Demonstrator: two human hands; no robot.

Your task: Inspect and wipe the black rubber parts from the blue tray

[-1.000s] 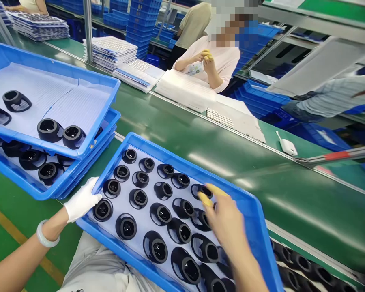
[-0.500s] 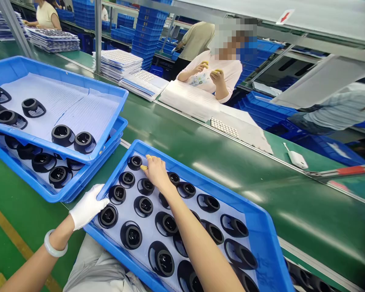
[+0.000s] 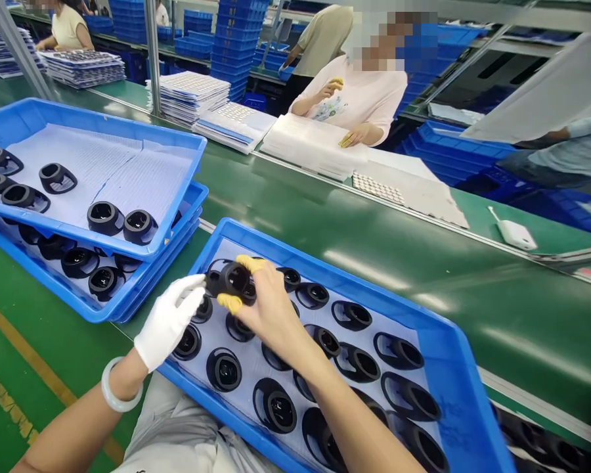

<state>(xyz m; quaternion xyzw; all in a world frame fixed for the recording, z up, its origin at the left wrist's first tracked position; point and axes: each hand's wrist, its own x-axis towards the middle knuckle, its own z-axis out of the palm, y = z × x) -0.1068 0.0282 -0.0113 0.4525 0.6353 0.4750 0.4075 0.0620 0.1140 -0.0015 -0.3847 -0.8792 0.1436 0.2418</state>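
Black moulded part (image 3: pixel 229 279) sat pinched in your right grip (image 3: pixel 270 309), lifted just clear of the near end of the blue plastic tray (image 3: pixel 295 256) and tilted so that its round opening faced the camera. Your thumb and forefinger, capped in yellow finger cots (image 3: pixel 229 302), pressed on it from opposite sides. Your left grip (image 3: pixel 167 322), in a white cotton glove (image 3: pixel 165 328), came in from the other side with its fingers laid together, the tips at the part's left end; you could not tell whether they were bearing any of its weight. A pale jade bangle (image 3: pixel 121 384) circled that wrist. Beneath your hands, rows of matching black parts (image 3: pixel 352 315) covered the white liner (image 3: pixel 408 328) across the tray, and those under your palm were partly hidden. As far as the view showed, most of this batch lay in its rows, with only the one part in hand. To the left, a tilted blue tray (image 3: pixel 103 120) carried six parts, spaced out with much of its ribbed sheet (image 3: pixel 93 161) showing, and more parts (image 3: pixel 79 263) lay in the tray under it. Past them ran the green conveyor belt (image 3: pixel 325 217), and beyond that a co-worker (image 3: pixel 354 98) sat by stacks of white printed sheets (image 3: pixel 190 98), one hand (image 3: pixel 354 135) resting on a white pile.
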